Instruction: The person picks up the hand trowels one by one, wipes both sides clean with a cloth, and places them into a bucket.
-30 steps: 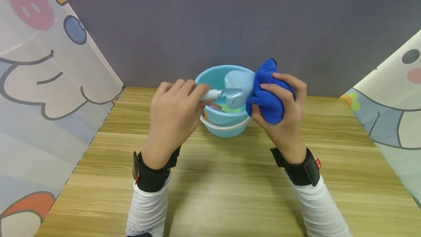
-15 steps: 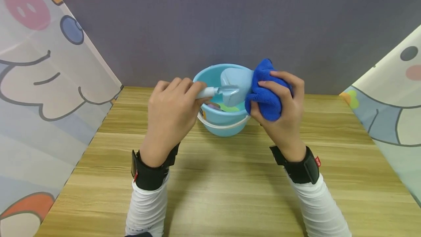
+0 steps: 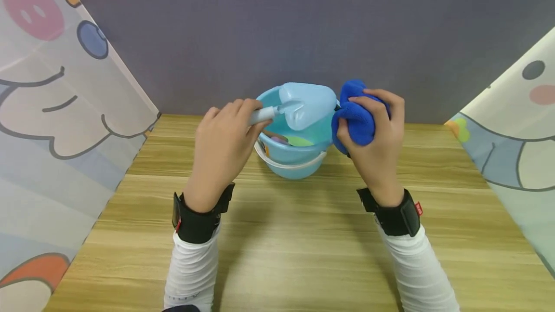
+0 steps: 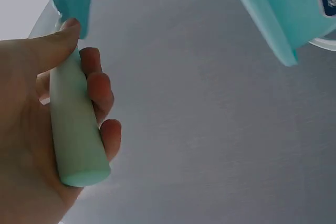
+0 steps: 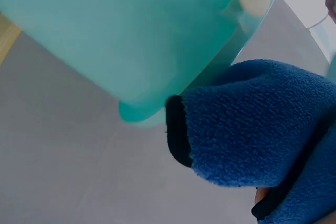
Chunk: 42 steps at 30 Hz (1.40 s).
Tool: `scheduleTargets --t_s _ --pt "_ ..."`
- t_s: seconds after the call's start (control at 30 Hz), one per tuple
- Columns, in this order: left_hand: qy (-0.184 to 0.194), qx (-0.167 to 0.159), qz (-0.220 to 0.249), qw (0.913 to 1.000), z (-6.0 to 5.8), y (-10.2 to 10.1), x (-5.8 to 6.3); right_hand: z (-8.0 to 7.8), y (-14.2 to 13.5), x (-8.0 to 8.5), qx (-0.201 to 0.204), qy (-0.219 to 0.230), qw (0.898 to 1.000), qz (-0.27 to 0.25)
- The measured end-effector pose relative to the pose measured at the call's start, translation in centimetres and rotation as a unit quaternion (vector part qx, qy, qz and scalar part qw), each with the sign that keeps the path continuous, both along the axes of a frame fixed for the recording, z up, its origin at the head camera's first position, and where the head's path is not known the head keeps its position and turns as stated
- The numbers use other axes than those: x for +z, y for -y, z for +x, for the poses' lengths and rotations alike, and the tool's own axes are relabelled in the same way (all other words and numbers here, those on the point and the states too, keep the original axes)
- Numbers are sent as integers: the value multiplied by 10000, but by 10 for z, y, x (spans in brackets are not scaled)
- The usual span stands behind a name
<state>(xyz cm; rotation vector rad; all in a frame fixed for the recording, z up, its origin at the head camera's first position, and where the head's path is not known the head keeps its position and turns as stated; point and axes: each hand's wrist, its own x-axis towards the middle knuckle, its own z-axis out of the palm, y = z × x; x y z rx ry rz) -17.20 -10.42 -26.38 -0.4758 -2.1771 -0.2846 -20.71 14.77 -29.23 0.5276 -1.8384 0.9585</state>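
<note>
My left hand (image 3: 223,141) grips the pale handle of a light blue toy shovel (image 3: 309,104), thumb along the handle (image 4: 76,124) in the left wrist view. The shovel's broad blade is over the mouth of a light blue bucket (image 3: 291,173). A bunched blue towel (image 3: 359,118) with dark edging is held in my right hand (image 3: 378,155), just right of the blade tip. Fluffy towel folds (image 5: 247,124) hide most of the right fingers in the right wrist view. Inside the bucket, a green piece (image 3: 300,141) and a purple piece (image 3: 279,139) show.
The bucket's white carrying handle (image 3: 292,164) hangs down its front. It stands on a wood-grain table (image 3: 299,249) near a grey upright panel (image 3: 277,28) at the back. Cartoon-printed sheets flank the table on the left (image 3: 60,124) and right (image 3: 511,124).
The shovel blade has turned and shifted up and left, showing more of its face. The towel, which overlapped the blade before, now sits at its right edge, slightly apart.
</note>
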Motion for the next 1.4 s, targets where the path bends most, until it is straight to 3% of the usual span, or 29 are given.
scheduleTargets --t_s 0.2,0.33,0.43,0.57,0.67,0.77,0.9,1.03,1.1,1.17,1.3,1.4 --pt "326 264 -144 9990 -25 10 -15 9 7 14 -183 189 9992 -315" --pt "1043 397 -802 9905 -51 2 -18 12 11 22 -287 148 9987 -393" --pt "1909 262 -1420 9709 -70 -12 -16 11 10 23 -324 188 9984 -421" --pt "3033 20 -1889 9340 -89 -29 -19 9 9 22 -341 327 9981 -384" --pt "3749 31 -1964 9060 -95 -35 -23 9 9 21 -331 388 9980 -373" --pt "4129 152 -1922 8901 -97 -36 -25 9 8 20 -360 357 9983 -303" --pt "4164 279 -1844 8899 -95 -36 -23 10 7 22 -410 334 9982 -273" --pt "4357 460 -1965 8772 -94 -34 -21 9 8 19 -429 528 9972 -305" --pt "4359 505 -1998 8761 -93 -33 -20 5 5 15 -430 645 9965 -322" --pt "4248 471 -1950 8828 -92 -33 -20 0 1 9 -431 732 9959 -320" --pt "3767 231 -1818 9080 -89 -32 -20 -15 -22 -6 -568 948 9938 -101" --pt "3405 110 -1771 9234 -83 -29 -23 -28 -44 -18 -819 1404 9865 183"
